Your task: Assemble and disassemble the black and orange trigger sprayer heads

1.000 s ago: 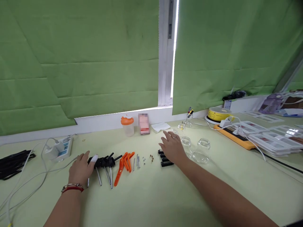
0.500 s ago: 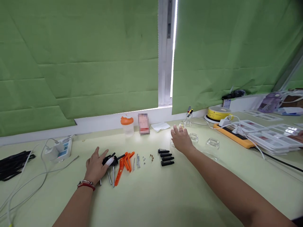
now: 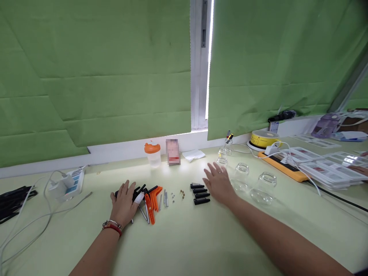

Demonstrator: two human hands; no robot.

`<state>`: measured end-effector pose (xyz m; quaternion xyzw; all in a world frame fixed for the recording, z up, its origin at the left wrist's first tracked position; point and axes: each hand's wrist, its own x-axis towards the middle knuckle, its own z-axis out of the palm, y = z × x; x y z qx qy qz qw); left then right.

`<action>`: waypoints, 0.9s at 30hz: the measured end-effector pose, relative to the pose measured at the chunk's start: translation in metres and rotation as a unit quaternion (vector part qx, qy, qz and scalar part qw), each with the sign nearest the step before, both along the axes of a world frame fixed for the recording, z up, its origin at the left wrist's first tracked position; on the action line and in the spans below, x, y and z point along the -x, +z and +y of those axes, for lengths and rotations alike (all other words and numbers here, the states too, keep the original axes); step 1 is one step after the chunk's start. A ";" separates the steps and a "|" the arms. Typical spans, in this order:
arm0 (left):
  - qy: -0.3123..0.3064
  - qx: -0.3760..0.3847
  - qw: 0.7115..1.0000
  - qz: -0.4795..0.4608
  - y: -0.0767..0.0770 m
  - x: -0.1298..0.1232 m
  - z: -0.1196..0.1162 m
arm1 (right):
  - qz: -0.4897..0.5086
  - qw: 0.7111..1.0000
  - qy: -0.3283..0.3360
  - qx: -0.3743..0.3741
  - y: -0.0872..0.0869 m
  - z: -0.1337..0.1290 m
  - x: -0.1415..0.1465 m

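Note:
My left hand (image 3: pixel 125 205) lies with fingers stretched over black parts (image 3: pixel 139 191) that have metal rods (image 3: pixel 143 213); its palm side is hidden. Right beside it several orange plastic pieces (image 3: pixel 155 197) are bunched together. Past these lie metal bolts (image 3: pixel 166 198), small silver nuts (image 3: pixel 173 196) and small brass-coloured pieces (image 3: pixel 182 194). My right hand (image 3: pixel 220 186) is open, palm down, fingers spread, with nothing visible in it. Close to its left are several black parts with springs (image 3: pixel 200 194) in a column. Clear glass jars (image 3: pixel 263 188) stand to its right.
An orange-lidded cup (image 3: pixel 153 154), a small box (image 3: pixel 173 152) and white paper (image 3: pixel 193 155) stand along the wall. Power strips lie left (image 3: pixel 75 183) and right (image 3: pixel 283 166), with loose cables. At far right are stacked clear-and-white sheets (image 3: pixel 330 172) and part of another person's hand (image 3: pixel 360 163).
My left hand has shifted right, and the black parts and orange pieces have moved closer together. My right hand has come nearer to me; two glass jars sit slightly further right.

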<state>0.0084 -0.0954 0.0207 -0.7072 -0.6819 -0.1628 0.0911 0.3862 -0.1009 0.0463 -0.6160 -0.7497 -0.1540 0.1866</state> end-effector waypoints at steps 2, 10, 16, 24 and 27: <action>-0.015 -0.003 1.000 -0.006 0.001 -0.003 -0.002 | 0.044 0.996 0.055 0.046 -0.007 -0.012 0.016; -0.086 0.032 0.996 0.024 0.004 -0.023 -0.007 | 0.067 0.978 0.126 0.153 -0.024 -0.013 0.041; -0.136 0.044 0.989 0.033 0.005 -0.037 -0.008 | 0.045 0.971 0.140 0.189 -0.029 -0.007 0.038; -0.176 0.039 0.983 0.024 0.003 -0.063 -0.008 | 0.036 0.970 0.155 0.186 -0.028 -0.001 0.024; -0.180 0.039 0.983 0.025 0.002 -0.069 -0.007 | 0.032 0.969 0.156 0.188 -0.028 0.001 0.021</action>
